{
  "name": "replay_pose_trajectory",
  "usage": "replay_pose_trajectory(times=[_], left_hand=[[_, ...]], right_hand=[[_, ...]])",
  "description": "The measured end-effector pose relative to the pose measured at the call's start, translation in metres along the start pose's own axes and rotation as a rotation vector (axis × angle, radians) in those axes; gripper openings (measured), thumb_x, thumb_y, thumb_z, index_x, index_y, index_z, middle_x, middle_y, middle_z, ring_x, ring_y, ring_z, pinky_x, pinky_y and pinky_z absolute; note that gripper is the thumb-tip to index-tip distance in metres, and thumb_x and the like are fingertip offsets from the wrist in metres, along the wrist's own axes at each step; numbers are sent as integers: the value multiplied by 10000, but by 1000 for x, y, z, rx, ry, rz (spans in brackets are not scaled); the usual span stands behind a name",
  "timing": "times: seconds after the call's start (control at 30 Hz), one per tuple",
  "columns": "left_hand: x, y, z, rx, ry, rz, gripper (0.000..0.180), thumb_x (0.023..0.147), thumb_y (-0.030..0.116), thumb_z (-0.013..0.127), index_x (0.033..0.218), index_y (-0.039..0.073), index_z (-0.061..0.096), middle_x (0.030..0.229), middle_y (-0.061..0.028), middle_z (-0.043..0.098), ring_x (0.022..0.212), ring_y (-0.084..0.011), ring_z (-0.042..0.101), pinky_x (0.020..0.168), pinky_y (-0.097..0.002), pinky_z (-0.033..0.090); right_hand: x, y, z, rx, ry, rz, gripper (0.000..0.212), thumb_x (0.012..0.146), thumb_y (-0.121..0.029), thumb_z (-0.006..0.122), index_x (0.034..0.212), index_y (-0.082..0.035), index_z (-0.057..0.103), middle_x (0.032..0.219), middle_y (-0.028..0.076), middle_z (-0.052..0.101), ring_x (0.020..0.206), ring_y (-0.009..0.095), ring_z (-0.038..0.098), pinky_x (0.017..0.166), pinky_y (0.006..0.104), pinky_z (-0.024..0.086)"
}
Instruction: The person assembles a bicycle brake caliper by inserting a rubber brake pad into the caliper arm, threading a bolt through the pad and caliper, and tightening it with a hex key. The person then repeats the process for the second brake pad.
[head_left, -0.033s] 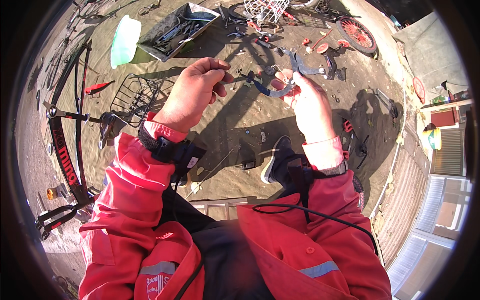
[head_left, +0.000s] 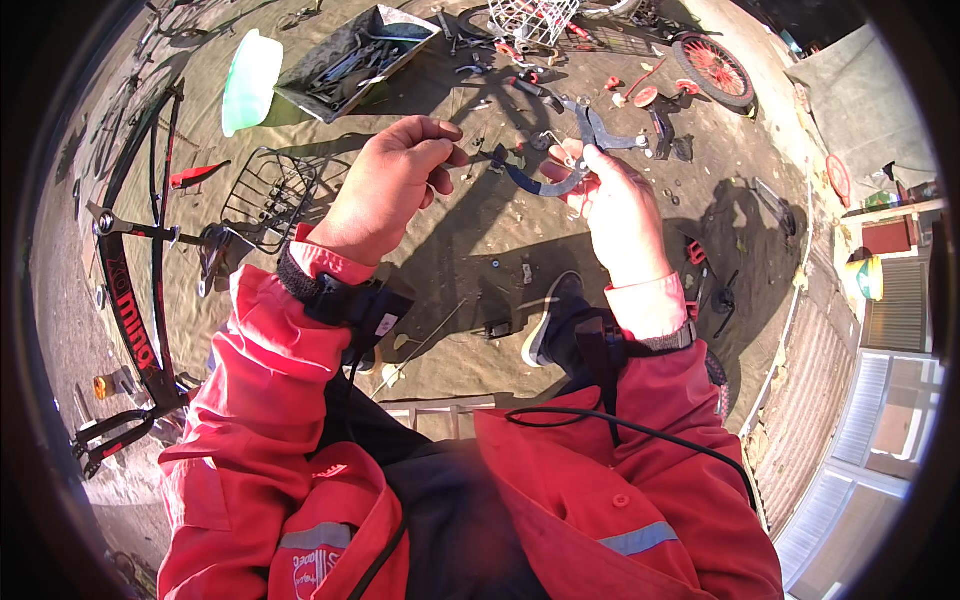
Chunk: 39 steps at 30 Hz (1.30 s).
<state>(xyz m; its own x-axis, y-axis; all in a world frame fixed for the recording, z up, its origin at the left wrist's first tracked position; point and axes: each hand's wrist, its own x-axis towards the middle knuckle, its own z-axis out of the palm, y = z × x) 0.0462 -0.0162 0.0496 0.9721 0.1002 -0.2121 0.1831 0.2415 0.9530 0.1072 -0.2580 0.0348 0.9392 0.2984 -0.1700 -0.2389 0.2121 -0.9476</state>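
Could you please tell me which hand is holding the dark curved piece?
The right hand holds the dark curved piece; the left hand is apart from it, to its left.

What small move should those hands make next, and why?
Perhaps bring the left hand across to steady the dark curved part: the right hand holds it, while the left hovers apart from it.
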Motion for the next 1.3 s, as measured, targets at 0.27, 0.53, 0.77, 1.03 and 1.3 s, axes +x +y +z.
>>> replay_pose_trajectory(times=[0.27,0.53,0.77,1.03,1.3], left_hand=[[-8,-4,13,412,-107,113,206,898,153,639,986,-31,669,808,-27,646,689,-105,570,625,-252,453],[-23,-25,35,968,-115,679,312,777,230,794,1003,48,678,824,-90,577,680,-241,589,621,-360,487],[-21,-31,34,1067,-49,739,309,789,244,779,1026,75,677,874,-94,597,713,-265,637,632,-379,519],[-22,-34,35,1213,-88,733,263,821,284,736,988,93,668,875,-95,594,755,-304,642,645,-417,531],[-21,-34,34,1248,-103,705,231,812,268,732,938,91,653,858,-92,593,755,-303,635,638,-416,525]], right_hand=[[-4,11,12,-22,-87,59,372,1025,-220,498,1222,77,604,1158,181,667,1036,266,683,927,367,547],[-6,11,12,1,-114,78,327,1008,-221,538,1202,22,640,1146,140,684,1022,229,689,910,349,543],[-6,12,14,28,-120,95,334,1010,-230,545,1206,21,643,1114,120,694,990,207,690,896,342,541],[-9,16,18,56,-175,115,324,1009,-234,554,1189,18,651,1108,119,690,981,196,684,882,334,545],[-8,16,16,53,-226,111,333,1019,-227,533,1214,21,639,1152,136,677,1030,219,671,896,353,537]])
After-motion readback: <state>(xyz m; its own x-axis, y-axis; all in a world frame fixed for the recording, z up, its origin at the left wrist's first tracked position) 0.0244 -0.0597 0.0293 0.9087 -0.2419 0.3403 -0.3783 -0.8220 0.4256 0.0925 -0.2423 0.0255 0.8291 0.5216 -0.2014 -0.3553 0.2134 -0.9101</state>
